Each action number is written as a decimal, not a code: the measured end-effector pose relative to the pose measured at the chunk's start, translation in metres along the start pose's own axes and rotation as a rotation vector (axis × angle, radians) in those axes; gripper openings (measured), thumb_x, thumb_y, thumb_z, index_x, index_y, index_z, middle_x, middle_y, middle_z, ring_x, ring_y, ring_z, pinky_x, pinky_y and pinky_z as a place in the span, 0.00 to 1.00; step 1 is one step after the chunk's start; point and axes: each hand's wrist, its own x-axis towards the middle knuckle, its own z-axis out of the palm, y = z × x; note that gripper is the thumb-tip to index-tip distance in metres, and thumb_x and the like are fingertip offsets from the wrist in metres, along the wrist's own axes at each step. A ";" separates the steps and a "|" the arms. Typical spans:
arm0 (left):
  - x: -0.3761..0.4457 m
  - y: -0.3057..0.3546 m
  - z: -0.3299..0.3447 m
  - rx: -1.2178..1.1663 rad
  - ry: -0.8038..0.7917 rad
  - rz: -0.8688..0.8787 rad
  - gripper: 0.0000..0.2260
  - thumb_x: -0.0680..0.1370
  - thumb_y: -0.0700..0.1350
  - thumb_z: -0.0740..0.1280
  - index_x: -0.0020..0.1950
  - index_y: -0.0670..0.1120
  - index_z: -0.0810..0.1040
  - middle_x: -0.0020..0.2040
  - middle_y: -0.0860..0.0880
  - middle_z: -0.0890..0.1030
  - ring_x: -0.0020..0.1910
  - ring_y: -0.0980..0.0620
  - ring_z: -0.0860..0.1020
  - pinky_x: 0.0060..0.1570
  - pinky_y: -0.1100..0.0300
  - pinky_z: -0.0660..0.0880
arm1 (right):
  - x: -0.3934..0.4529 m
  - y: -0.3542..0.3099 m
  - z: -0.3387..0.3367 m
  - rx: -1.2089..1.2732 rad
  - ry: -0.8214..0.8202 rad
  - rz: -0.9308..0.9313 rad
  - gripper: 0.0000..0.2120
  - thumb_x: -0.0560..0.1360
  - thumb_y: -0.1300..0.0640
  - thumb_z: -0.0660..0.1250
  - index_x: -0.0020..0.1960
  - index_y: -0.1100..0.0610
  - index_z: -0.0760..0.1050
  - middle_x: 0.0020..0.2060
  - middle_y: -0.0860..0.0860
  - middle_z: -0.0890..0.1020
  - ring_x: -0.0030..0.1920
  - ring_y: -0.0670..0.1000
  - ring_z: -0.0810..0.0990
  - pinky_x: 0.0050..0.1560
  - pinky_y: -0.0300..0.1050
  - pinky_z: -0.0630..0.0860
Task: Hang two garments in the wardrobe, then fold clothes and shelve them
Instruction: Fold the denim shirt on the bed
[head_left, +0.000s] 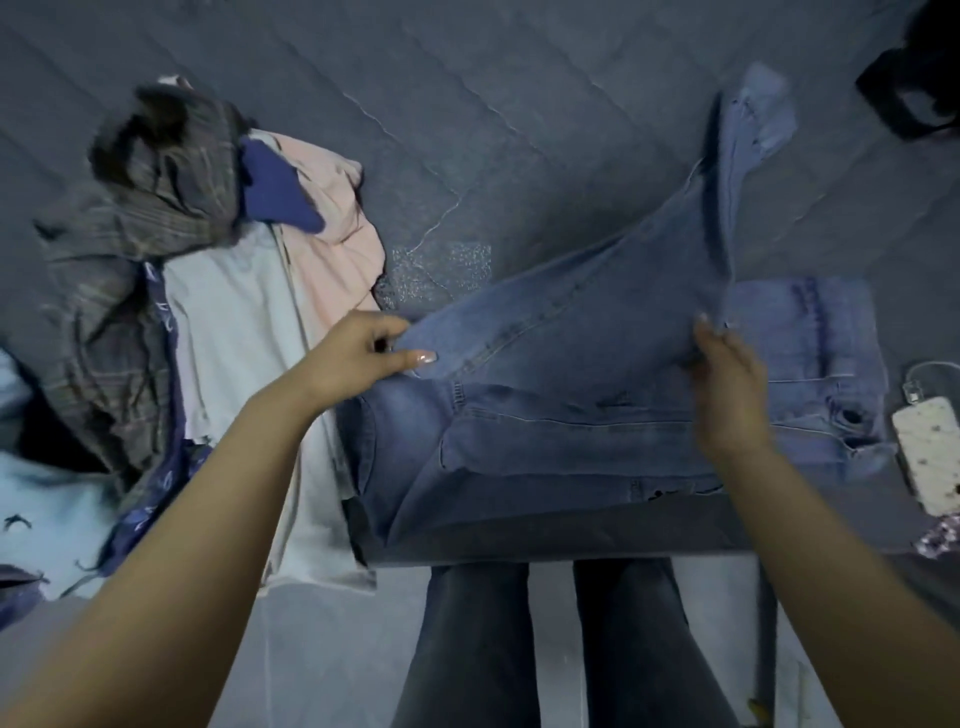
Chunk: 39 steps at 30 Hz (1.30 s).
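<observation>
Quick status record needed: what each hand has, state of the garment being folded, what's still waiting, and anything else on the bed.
left hand: pinches one edge of the jeans
right hand: grips the opposite edge of the lifted leg section
jeans: light blue, waist part flat on the bed, leg part raised mid-fold
waiting: clothes pile left of the jeans, unfolded
also on bed: phone at right edge, black item top right

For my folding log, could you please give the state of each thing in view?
jeans: partly folded, leg section lifted
left hand: pinches jeans fold
right hand: grips jeans fold
clothes pile: unfolded, heaped
phone: lying flat beside jeans
</observation>
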 end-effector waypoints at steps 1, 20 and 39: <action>-0.006 -0.008 0.000 -0.012 -0.037 -0.020 0.12 0.74 0.39 0.73 0.35 0.37 0.74 0.31 0.51 0.69 0.32 0.58 0.66 0.32 0.62 0.62 | -0.009 0.009 -0.004 0.038 -0.023 0.063 0.07 0.81 0.54 0.63 0.51 0.55 0.79 0.52 0.49 0.83 0.53 0.48 0.81 0.55 0.43 0.78; 0.034 -0.066 -0.030 0.328 0.020 -0.325 0.12 0.76 0.55 0.70 0.50 0.47 0.80 0.45 0.48 0.80 0.47 0.49 0.77 0.48 0.59 0.70 | 0.007 0.067 0.037 -0.518 0.173 0.107 0.30 0.74 0.55 0.72 0.67 0.64 0.59 0.66 0.57 0.70 0.62 0.53 0.72 0.66 0.47 0.70; 0.032 0.007 0.104 0.376 0.073 -0.119 0.23 0.75 0.55 0.71 0.64 0.43 0.75 0.59 0.43 0.79 0.60 0.43 0.76 0.57 0.52 0.72 | 0.068 -0.002 0.016 -1.250 0.074 -0.387 0.32 0.73 0.54 0.72 0.71 0.60 0.61 0.66 0.60 0.66 0.65 0.62 0.68 0.57 0.57 0.72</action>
